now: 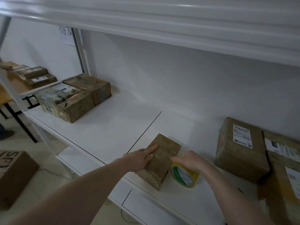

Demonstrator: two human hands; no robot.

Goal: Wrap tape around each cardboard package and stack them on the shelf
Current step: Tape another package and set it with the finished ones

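White metal shelf (100, 127), small taped brown cardboard package (159, 161) near its front edge.
My left hand (140, 158) presses flat, fingers straight, on the package's left side; my right hand (189, 160) grips a yellow tape roll with a green-and-white label (184, 176) just right of it. Two labelled brown boxes (240, 148) sit further right; two taped boxes (74, 96) lie well left at the back.

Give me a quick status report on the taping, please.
Left hand flat on small package. Right hand grips tape roll beside it. Shelf: nothing blocking.
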